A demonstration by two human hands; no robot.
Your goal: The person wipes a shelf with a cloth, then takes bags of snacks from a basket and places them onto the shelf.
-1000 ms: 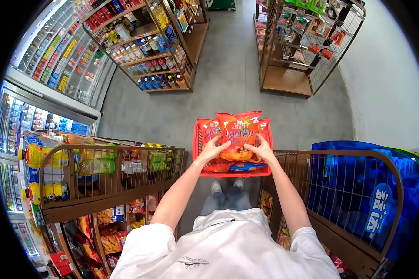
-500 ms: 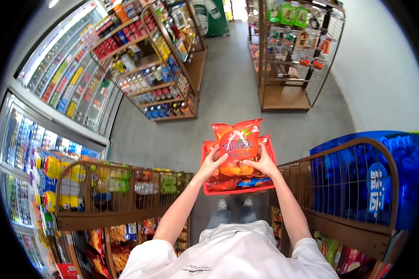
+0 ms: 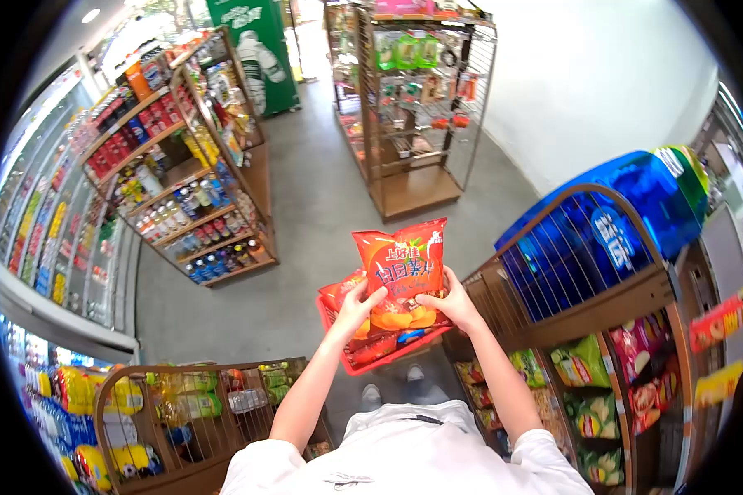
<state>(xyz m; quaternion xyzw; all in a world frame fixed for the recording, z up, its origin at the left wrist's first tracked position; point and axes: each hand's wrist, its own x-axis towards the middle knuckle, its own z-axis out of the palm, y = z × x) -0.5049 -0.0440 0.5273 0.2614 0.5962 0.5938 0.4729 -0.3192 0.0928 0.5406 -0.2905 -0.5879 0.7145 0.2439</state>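
Observation:
A red bag of chips [image 3: 404, 268] with Chinese lettering and a picture of chips is held upright in front of me. My left hand [image 3: 357, 312] grips its left side, thumb on the front. On the right side, my right hand [image 3: 454, 302] holds it the same way; the fingers behind the bag are hidden. Just below and behind it is a red shopping basket [image 3: 357, 369], with other red packets [image 3: 335, 290] and a blue packet inside. What carries the basket cannot be seen.
Bottled drinks fill a shelf unit [image 3: 198, 223] ahead left. A rack [image 3: 413, 194] of hanging goods stands ahead, near a white wall. Close on the right is a shelf with chip bags [image 3: 590, 363] and a large blue packet-like display [image 3: 586, 239]. Another wire-sided shelf [image 3: 198, 412] is close left.
The view has swung to the right, so the shelves ahead shift left and more of the right shelf shows. Both hands still hold the bag, now covering more of the basket.

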